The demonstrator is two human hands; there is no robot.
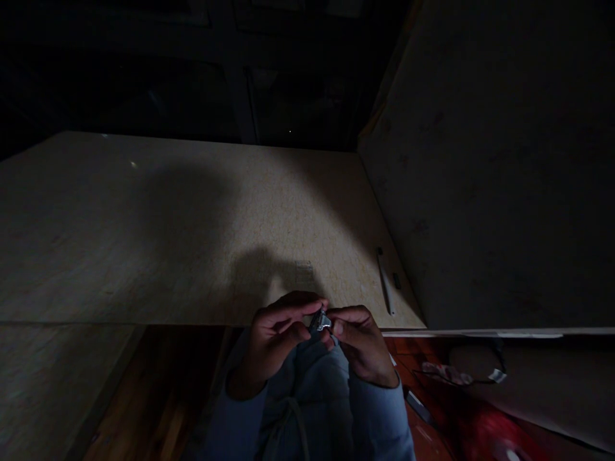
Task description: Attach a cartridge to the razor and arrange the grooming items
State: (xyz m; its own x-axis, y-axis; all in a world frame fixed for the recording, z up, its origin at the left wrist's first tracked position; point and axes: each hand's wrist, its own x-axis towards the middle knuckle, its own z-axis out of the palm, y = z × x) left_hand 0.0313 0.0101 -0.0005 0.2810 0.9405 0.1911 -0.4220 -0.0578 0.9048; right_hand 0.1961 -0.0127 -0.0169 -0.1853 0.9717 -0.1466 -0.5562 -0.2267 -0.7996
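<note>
Just off the table's front edge, my two hands meet around a small shiny metal piece with a dark part, its kind too small and dim to make out. My left hand pinches its left side between thumb and fingers. From the right, my right hand grips the silvery end with thumb and forefinger. The fingers partly hide the piece. Beyond them, a small faint rectangle with thin lines lies on the tabletop in shadow.
The pale, patterned table ends against a wall on the right. Near that wall lie a slim white stick with a dark head and a small dark object. Below right are a red cloth-like item and a grey bar-shaped object.
</note>
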